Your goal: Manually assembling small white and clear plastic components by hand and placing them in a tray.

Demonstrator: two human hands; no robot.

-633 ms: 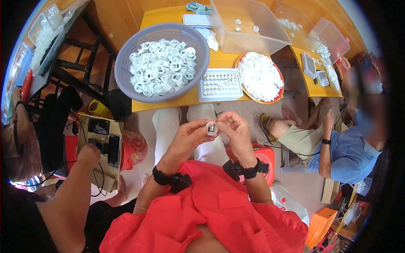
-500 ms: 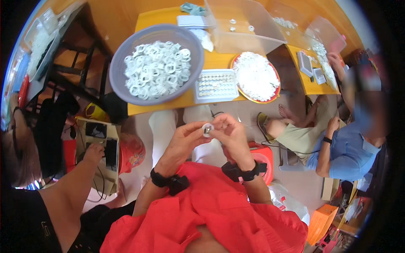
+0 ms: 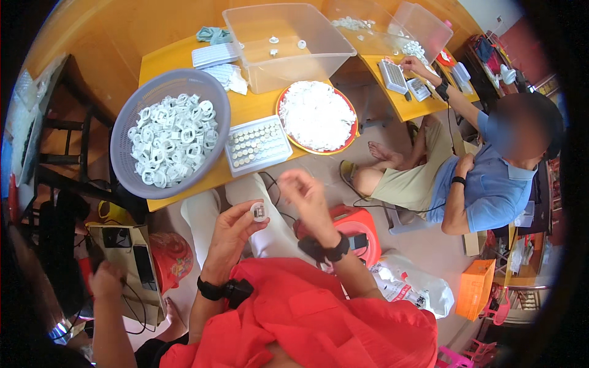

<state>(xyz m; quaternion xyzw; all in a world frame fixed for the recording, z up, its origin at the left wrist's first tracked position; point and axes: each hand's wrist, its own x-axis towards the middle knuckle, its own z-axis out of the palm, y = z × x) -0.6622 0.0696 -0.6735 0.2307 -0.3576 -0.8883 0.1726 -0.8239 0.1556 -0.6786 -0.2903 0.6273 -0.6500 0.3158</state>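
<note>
My left hand is closed in a pinch on a round white plastic part, which shows small metal pieces inside it. To its right, my right hand is lifted away from the part, somewhat blurred, with its fingers loosely apart and nothing visible in them. Beyond my hands, on the yellow table, a shallow tray carries rows of small round metallic pieces. A purple-grey basket of white ring-shaped parts stands left of it. Right of the tray is a red plate heaped with small white pieces.
A clear plastic bin with a few white parts stands at the back. On the right, a person in a blue shirt reaches to another table. A red stool is beside my right arm; another person's arm shows lower left.
My right hand has come off the round part and moved apart from my left hand, which keeps holding it. The whole view has swung to the right.
</note>
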